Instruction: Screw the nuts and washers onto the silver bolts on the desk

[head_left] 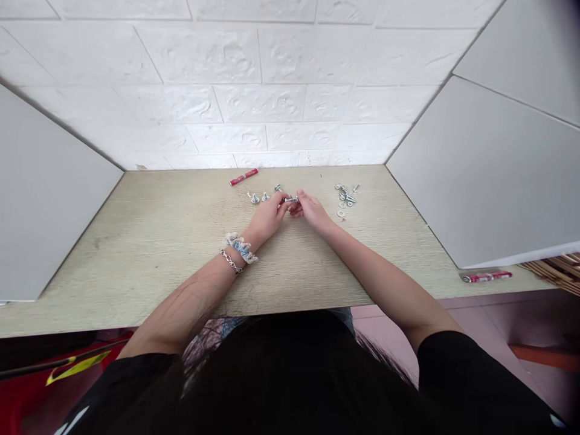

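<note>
Both hands meet over the middle of the wooden table (149, 241). Between their fingertips is a small silver bolt (291, 199). My left hand (268, 216) pinches it from the left, and my right hand (313, 211) closes on its right end. Just behind my left hand lies another bolt (278, 188). Two more bolts with washers stand to the left, one (255, 198) beside the other (265, 196). Right of my right hand is a loose pile of screws and nuts (347, 196), with a flat washer (341, 214) in front of it.
A red tube-shaped item (243, 176) lies near the white brick wall (235, 54). A similar red one (487, 277) is at the right front edge, by a wicker basket (557, 272). Grey panels stand at left (49, 193) and right (489, 175).
</note>
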`<state>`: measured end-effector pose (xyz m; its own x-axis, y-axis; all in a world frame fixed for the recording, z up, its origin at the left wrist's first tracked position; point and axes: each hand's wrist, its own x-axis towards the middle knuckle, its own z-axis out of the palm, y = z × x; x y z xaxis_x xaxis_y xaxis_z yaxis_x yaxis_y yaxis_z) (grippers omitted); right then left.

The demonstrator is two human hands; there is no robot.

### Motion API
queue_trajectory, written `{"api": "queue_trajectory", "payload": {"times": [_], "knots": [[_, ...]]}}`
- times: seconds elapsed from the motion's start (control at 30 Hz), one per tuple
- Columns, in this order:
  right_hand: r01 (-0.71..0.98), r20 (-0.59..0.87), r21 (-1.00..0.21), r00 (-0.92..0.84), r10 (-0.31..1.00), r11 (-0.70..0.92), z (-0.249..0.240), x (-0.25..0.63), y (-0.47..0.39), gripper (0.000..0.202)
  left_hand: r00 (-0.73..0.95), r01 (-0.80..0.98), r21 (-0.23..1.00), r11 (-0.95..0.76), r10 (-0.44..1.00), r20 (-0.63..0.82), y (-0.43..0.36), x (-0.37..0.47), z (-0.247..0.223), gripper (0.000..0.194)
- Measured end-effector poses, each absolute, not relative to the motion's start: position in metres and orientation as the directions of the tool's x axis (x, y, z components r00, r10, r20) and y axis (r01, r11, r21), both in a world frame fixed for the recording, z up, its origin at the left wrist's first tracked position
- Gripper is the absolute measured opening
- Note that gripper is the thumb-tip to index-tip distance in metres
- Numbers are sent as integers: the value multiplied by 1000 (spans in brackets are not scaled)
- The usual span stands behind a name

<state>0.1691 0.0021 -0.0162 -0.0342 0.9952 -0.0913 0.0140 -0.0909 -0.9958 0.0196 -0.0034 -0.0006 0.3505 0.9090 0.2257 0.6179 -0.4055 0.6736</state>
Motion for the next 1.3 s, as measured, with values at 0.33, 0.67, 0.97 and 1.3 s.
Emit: {"api": "queue_trajectory", "payload": {"times": [0.33,0.67,0.97,1.3], "knots": [[137,-118,-983,31,993,-121,-3,169,-6,76,404,618,602,-505,861,308,-5,21,-3,16],[27,-98,-995,-82,992,-96,-13,171,1,54,347,625,641,-444,895,282,-2,20,-5,17],[45,-122,-992,-46,991,-120,-8,166,-1,17,186,516,798,-311,950,251,6,20,-11,14],[771,138,-614,-107,985,170,-11,182,-3,13,170,451,841,-299,954,248,9,19,-13,11]]}}
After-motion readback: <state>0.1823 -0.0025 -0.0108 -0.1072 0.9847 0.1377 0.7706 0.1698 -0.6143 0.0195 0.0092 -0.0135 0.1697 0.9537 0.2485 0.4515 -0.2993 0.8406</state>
